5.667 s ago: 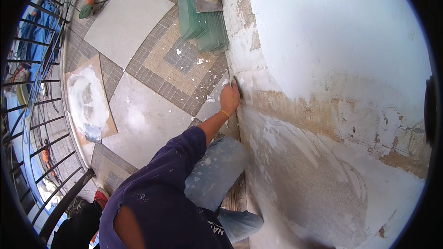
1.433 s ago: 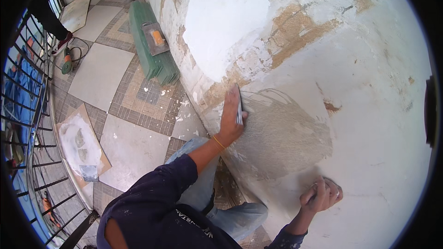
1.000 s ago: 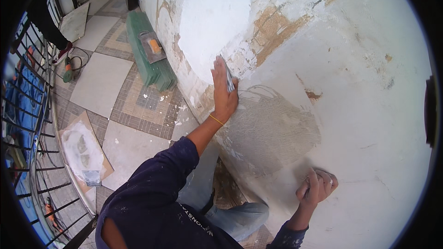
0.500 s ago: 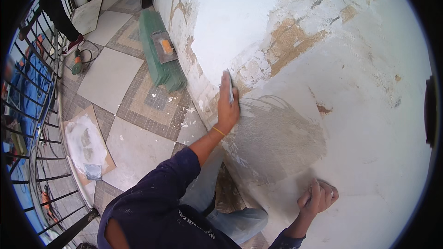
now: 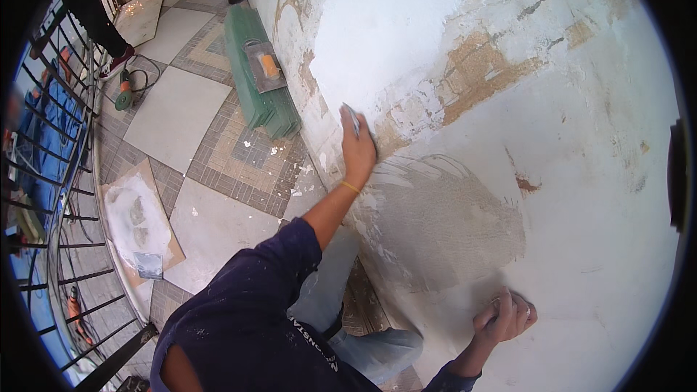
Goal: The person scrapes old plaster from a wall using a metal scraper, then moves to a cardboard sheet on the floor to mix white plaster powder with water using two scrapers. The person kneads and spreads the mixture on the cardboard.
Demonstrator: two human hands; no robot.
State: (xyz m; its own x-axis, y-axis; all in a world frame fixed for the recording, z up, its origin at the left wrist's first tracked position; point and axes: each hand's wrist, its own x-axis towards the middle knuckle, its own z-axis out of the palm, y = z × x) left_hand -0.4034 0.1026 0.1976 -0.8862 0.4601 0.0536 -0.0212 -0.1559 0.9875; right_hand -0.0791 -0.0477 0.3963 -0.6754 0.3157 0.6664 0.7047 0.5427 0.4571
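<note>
Gripping a thin, flat scraper (image 5: 353,117), the left hand (image 5: 358,147) is right up at the wall (image 5: 595,232), beside the lower edge of the bright white coat! Whether the blade actually touches, I can't tell from here. That scraper looks light and fairly stiff, maybe with a little spring in it, and a smooth face like that could turn slippery if wet. Best hold, I'd say: fingers spread flat along the broad face, thumb on the opposite side, well back from the working edge.

Now look at that left arm: stretched out long from the shoulder, dark sleeve (image 5: 268,276) bunched near the elbow, yellow band (image 5: 351,186) at the wrist, fingertips pointing up and away from the body. Over to the right hand (image 5: 504,317), low on the same wall below the rough grey patch (image 5: 454,225), fingers curled closed, knuckles bent; whether anything sits inside that curl is hidden.

Around them, on the tiled floor (image 5: 178,116), a stack of green sheets (image 5: 243,58) leans near the wall's foot with an orange-handled trowel (image 5: 269,65) on top. Further left, a board (image 5: 172,243) carries white paste (image 5: 122,207) and a square grey blade (image 5: 149,266).
</note>
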